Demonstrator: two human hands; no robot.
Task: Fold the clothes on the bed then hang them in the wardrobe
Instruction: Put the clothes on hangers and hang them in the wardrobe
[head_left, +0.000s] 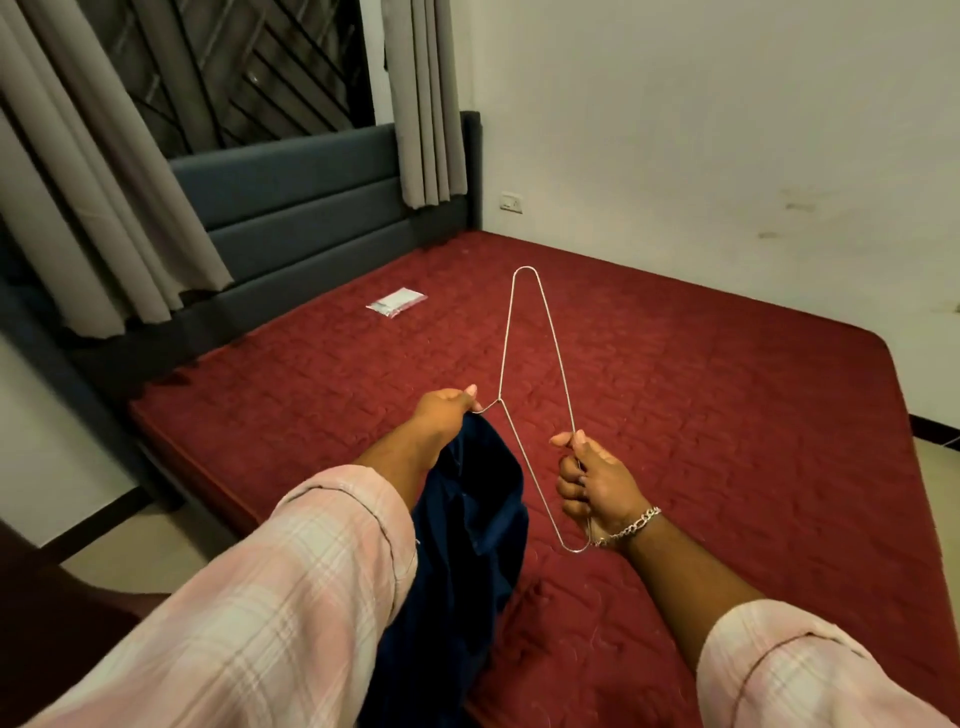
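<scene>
A thin metal wire hanger (537, 332) is held on end above the red mattress (701, 415), one tip pointing away from me. My left hand (444, 410) pinches the hanger's hook end and also holds a dark blue garment (467, 545) that hangs down under my left forearm. My right hand (592, 480), with a chain bracelet at the wrist, grips the hanger's long bar near its lower tip. The wardrobe is out of view.
A small clear plastic packet (397, 302) lies on the mattress near the grey padded headboard (311, 208). Grey curtains (104, 182) hang at the left over a barred window. White walls close off the far and right sides; tiled floor shows left and right.
</scene>
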